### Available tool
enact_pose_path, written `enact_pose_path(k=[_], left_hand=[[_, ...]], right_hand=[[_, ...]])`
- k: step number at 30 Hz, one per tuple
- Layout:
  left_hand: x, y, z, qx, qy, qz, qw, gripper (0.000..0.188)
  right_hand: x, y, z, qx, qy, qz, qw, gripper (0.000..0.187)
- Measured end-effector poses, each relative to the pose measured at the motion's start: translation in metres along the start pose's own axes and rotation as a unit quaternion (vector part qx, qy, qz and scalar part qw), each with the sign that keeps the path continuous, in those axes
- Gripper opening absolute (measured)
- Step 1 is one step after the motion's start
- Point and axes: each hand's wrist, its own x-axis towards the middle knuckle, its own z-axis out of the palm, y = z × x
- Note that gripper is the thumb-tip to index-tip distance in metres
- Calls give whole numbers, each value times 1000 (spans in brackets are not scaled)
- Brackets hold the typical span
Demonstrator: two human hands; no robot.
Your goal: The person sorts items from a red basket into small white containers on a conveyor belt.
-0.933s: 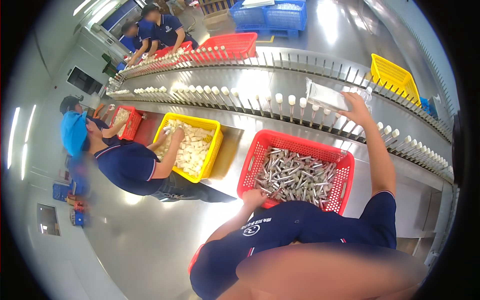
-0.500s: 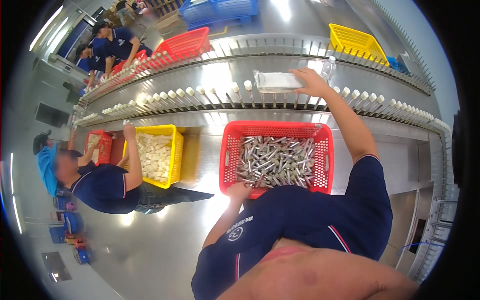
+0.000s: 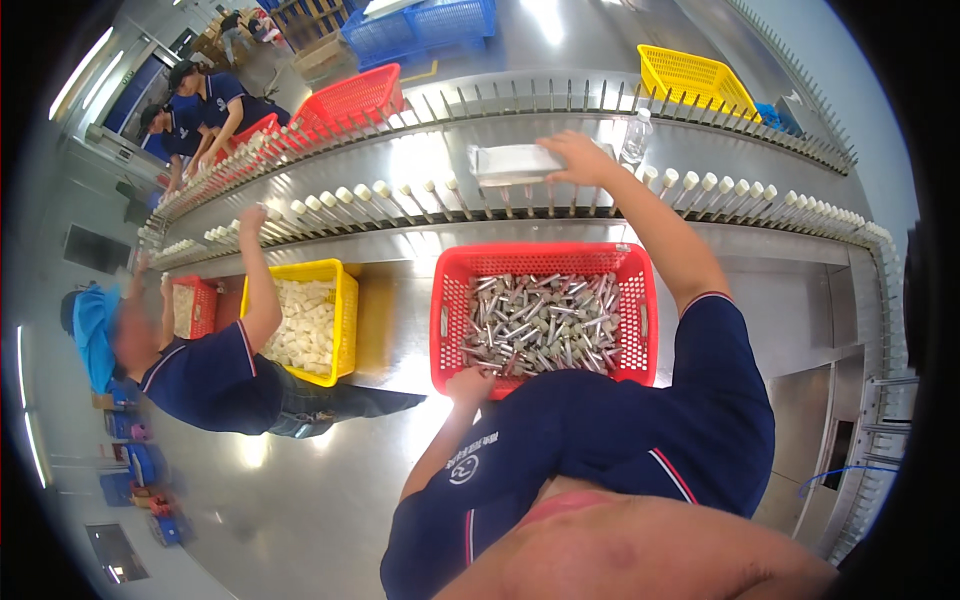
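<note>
My right hand (image 3: 580,158) reaches across the line, its fingers closed on the right end of a white, rectangular, plastic-wrapped packet (image 3: 514,166). In the picture, this packet covers the tops of several upright pins in the near row. My left hand (image 3: 470,384) is at the near left corner of a red perforated basket (image 3: 442,300), fingers curled at its rim. Inside the basket lies a heap of small metal pieces with slender silvery shafts and greyish heads (image 3: 545,322). A clear plastic bottle (image 3: 636,137) stands just right of my right hand.
Curved rows of upright pins, many bearing white caps (image 3: 690,180), run across the steel line. At left a co-worker (image 3: 215,385) stands by a yellow basket (image 3: 345,325) of whitish pieces. Farther back are a red basket (image 3: 350,98), a yellow basket (image 3: 697,82) and blue crates (image 3: 420,32).
My right hand and the packet have moved left along the pins. My left hand stays at the basket rim. The co-worker's raised hand has moved farther toward the pin row. The view has shifted slightly.
</note>
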Motion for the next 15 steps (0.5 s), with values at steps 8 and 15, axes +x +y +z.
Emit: enact_pose_path(k=[8, 15], left_hand=[[-1, -3, 1, -11, 22, 3, 1000, 37], [1, -3, -4, 5, 10, -6, 1000, 40]], right_hand=[[-25, 0, -44, 68, -45, 57, 995, 78], [11, -28, -44, 53, 64, -5, 997, 74]])
